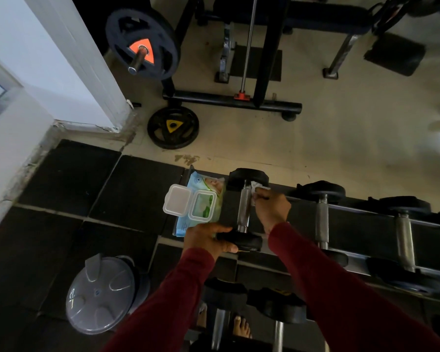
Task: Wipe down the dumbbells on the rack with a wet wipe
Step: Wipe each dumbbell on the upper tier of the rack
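Where black floor mats [69, 179] meet pale floor [341, 138], left grip [208, 237] clasping dumbbell [244, 212], right grip [272, 209] pinching wipe [255, 186].

Black-ended dumbbell [245, 209] with silver knurled handle, white wipe [255, 187], pale blue wipe pack [201, 199], maroon sleeves [341, 283].

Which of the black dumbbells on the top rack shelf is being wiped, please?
The leftmost black dumbbell, beside the open blue wet-wipe pack: the right hand presses a white wipe on it; the left hand grips its near head.
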Available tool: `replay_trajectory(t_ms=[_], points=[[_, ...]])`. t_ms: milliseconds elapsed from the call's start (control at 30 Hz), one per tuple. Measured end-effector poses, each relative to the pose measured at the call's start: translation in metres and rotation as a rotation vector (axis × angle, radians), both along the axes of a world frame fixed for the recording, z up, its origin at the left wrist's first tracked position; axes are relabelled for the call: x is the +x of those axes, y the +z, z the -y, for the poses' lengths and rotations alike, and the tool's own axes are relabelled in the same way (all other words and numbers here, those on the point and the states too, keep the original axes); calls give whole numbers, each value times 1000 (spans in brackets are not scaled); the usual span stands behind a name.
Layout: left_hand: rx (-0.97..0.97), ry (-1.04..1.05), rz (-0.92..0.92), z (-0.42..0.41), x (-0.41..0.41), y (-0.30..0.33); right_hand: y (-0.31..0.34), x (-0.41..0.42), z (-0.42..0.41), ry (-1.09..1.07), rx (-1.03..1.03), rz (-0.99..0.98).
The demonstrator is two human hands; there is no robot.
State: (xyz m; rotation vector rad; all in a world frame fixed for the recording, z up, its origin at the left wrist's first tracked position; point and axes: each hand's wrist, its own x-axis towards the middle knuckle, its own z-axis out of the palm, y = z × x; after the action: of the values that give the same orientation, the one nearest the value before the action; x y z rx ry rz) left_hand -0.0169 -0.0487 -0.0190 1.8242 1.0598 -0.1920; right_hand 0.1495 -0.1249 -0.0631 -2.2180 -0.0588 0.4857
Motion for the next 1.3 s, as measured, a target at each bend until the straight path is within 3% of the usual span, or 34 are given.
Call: replay_trajectory(t_ms=[100,167,433,600,667,800,867,1000,1100,1200,1300], points=[[10,2,-4,1,0,2,4,-5,1,157,-24,185],[5,2,-5,2,0,5,5,-7,0,162,-21,188],[-8,-3,3,4,0,12,14,4,-7,-69,23,-143],[-29,-4,4,4,-2,11,18,12,-10,-90,-56,-270],[-19,-7,-9,4,-2,10,19,8,-9,24,-113,-129],[-14,9,-19,3,-1,7,17,-11,-5,374,-150,382],[-12,13,-21,2,0,5,13,-12,-7,485,-160,438],[-8,19,-20,1,-1,3,12,-15,-13,726,-515,615],[5,10,5,1,-3,1,15,-17,-15,781,-591,726],[12,-21,-2,1,-3,-2,11,-13,-4,721,-409,582],[98,-114,-11,2,-3,-1,7,-10,8,416,-94,345]])
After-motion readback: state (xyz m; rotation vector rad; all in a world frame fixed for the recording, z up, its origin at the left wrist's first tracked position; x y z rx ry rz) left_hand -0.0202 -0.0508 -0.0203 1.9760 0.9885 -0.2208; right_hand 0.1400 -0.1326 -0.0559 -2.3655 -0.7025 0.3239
